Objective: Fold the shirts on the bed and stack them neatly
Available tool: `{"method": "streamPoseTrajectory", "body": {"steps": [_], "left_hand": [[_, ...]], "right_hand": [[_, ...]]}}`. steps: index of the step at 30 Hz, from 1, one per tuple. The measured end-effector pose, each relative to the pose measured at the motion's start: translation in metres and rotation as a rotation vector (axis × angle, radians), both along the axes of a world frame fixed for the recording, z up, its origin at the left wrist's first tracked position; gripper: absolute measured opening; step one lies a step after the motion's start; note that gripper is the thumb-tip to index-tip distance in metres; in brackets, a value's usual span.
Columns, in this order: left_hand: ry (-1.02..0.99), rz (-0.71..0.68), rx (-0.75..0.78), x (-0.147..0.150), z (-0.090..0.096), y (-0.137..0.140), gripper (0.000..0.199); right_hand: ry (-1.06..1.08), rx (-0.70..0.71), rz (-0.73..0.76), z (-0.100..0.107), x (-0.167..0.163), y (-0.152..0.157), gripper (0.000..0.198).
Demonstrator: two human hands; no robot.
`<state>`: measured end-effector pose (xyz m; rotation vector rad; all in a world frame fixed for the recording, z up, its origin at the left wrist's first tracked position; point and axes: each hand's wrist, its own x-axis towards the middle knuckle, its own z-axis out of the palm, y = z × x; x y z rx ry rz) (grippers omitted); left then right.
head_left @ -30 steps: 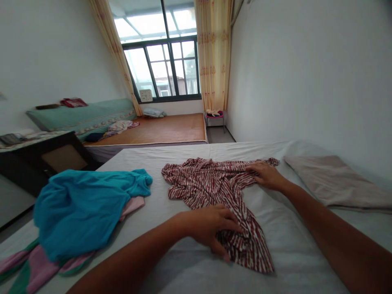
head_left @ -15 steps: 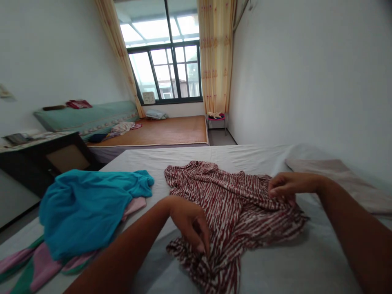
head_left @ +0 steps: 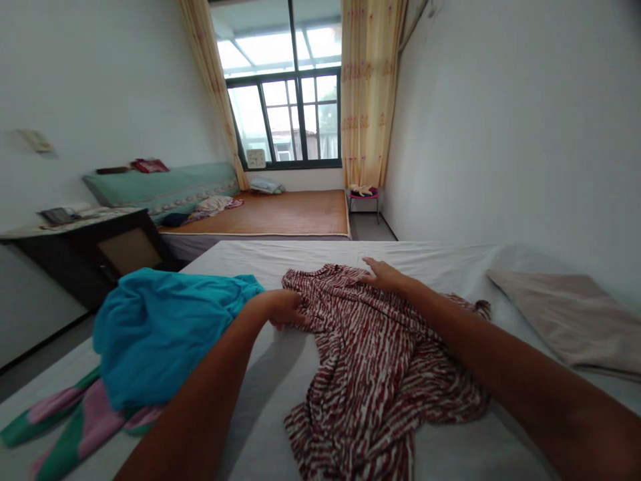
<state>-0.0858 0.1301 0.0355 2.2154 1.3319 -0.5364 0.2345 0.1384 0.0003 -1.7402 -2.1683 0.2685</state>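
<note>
A blouse (head_left: 373, 347) with a dark red, black and white streaked print lies spread and wrinkled on a white-sheeted bed (head_left: 260, 414). My left hand (head_left: 286, 307) is at the blouse's upper left edge, fingers apart and touching or just over the cloth. Over the upper part, near the neckline, my right hand (head_left: 384, 275) reaches with its fingers stretched out and nothing held. My right forearm crosses above the right side of the blouse and hides some of it. To the left lies a bright blue garment (head_left: 160, 327), partly behind my left forearm.
Pink and green striped cloth (head_left: 95, 417) sticks out from under the blue garment. Folded beige cloth (head_left: 575, 314) lies on the right by the wall. Beyond are a second bed (head_left: 295, 210) with a brown mat, a dark cabinet (head_left: 125, 247) and a small stool (head_left: 364, 194).
Both hands have left the lower and right parts of the blouse and moved up to its top end. The right hand's fingers have opened out; the blouse lies flatter.
</note>
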Motion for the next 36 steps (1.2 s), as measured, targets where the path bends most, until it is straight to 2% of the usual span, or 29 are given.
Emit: {"method": "streamPoseTrajectory", "body": {"steps": [2, 4, 6, 8, 11, 13, 16, 18, 19, 21, 23, 26, 28, 29, 32, 34, 36], "left_hand": [[-0.079, -0.024, 0.047, 0.005, -0.004, -0.001, 0.036], [-0.159, -0.053, 0.121, 0.008, -0.009, 0.001, 0.032], [-0.245, -0.065, 0.185, 0.007, -0.014, 0.005, 0.022], [-0.368, 0.009, 0.218, 0.005, -0.02, 0.012, 0.015], [-0.674, 0.305, 0.322, 0.002, -0.029, 0.026, 0.012], [-0.855, 0.498, 0.421, 0.003, -0.033, 0.038, 0.014], [-0.991, 0.652, 0.548, 0.003, -0.033, 0.05, 0.028], [-1.03, 0.692, 0.606, 0.003, -0.028, 0.05, 0.033], [-1.04, 0.656, 0.599, 0.004, -0.024, 0.047, 0.032], [-1.031, 0.438, 0.48, 0.012, -0.012, 0.032, 0.026], [-0.956, 0.071, 0.265, 0.028, 0.003, 0.006, 0.024], [-0.705, -0.449, 0.023, 0.065, 0.025, -0.049, 0.026], [-0.469, -0.74, -0.061, 0.089, 0.033, -0.092, 0.025], [-0.355, -0.836, -0.05, 0.098, 0.035, -0.114, 0.027], [-0.071, -0.889, 0.122, 0.111, 0.028, -0.169, 0.053], [-0.069, -0.891, 0.273, 0.11, 0.019, -0.194, 0.064], [-0.105, -0.899, 0.385, 0.104, 0.01, -0.208, 0.064]], "right_hand": [[0.049, 0.03, -0.035, -0.013, -0.019, 0.017, 0.084], [0.066, 0.022, -0.028, -0.021, -0.032, 0.028, 0.086], [0.044, -0.013, -0.002, -0.022, -0.034, 0.035, 0.073], [0.021, -0.027, -0.034, -0.014, -0.023, 0.041, 0.052], [0.001, 0.015, -0.182, 0.01, 0.018, 0.045, 0.03], [-0.001, 0.051, -0.268, 0.029, 0.054, 0.04, 0.032], [0.004, 0.084, -0.348, 0.049, 0.107, 0.023, 0.033], [0.007, 0.096, -0.39, 0.049, 0.135, 0.007, 0.036], [0.015, 0.096, -0.406, 0.046, 0.148, -0.002, 0.037], [0.055, 0.085, -0.417, 0.032, 0.171, -0.018, 0.038], [0.096, 0.049, -0.394, 0.013, 0.192, -0.037, 0.035], [0.1, -0.033, -0.306, -0.012, 0.213, -0.069, 0.037], [0.118, -0.076, -0.245, -0.023, 0.215, -0.093, 0.044], [0.135, -0.091, -0.216, -0.027, 0.212, -0.105, 0.048], [0.146, -0.075, -0.121, -0.032, 0.195, -0.134, 0.052], [0.142, -0.048, -0.075, -0.029, 0.185, -0.148, 0.048], [0.193, -0.063, -0.07, -0.021, 0.182, -0.158, 0.04]]}}
